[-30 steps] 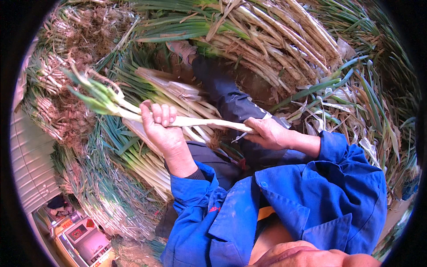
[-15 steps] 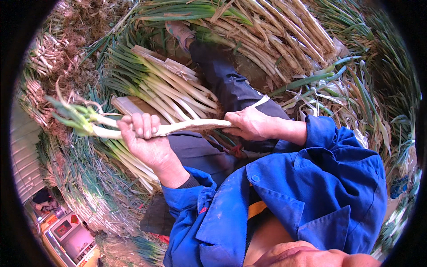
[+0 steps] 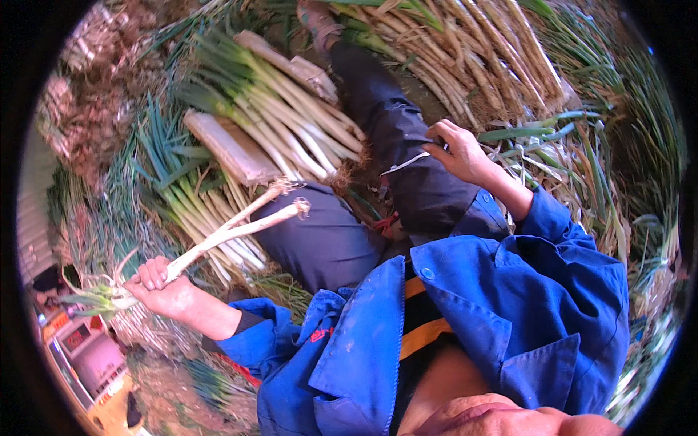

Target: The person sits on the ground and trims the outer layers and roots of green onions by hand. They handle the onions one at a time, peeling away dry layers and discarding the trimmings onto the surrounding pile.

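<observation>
White scallions [image 3: 246,229] in left hand [image 3: 166,292], right hand [image 3: 464,156] well clear.

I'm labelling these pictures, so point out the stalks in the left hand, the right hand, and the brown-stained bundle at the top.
Stalks [image 3: 207,245]: head view, pale shaft.
Right hand [image 3: 463,154]: head view, back of the hand.
Brown-stained bundle [image 3: 480,54]: head view, middle of its stems.

Head-worn fisheye, close above, faces down toward left hand [image 3: 161,289], right hand [image 3: 461,154].
</observation>
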The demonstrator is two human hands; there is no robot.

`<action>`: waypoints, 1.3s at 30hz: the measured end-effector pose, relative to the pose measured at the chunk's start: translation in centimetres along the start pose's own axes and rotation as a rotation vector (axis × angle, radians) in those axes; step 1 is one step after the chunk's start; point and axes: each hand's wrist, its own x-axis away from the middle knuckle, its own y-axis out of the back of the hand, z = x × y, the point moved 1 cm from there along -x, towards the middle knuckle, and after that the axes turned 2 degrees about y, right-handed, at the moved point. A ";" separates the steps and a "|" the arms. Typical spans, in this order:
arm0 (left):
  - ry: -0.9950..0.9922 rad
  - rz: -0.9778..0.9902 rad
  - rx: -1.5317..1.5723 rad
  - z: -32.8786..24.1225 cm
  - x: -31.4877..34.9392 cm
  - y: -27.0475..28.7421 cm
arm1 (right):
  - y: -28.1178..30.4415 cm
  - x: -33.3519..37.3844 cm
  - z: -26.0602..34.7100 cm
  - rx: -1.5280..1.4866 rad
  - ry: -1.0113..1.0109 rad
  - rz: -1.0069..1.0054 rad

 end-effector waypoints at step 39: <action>1.287 -0.651 -1.621 -13.6 72.9 40.2 | -7.3 -5.8 5.9 0.221 0.329 0.525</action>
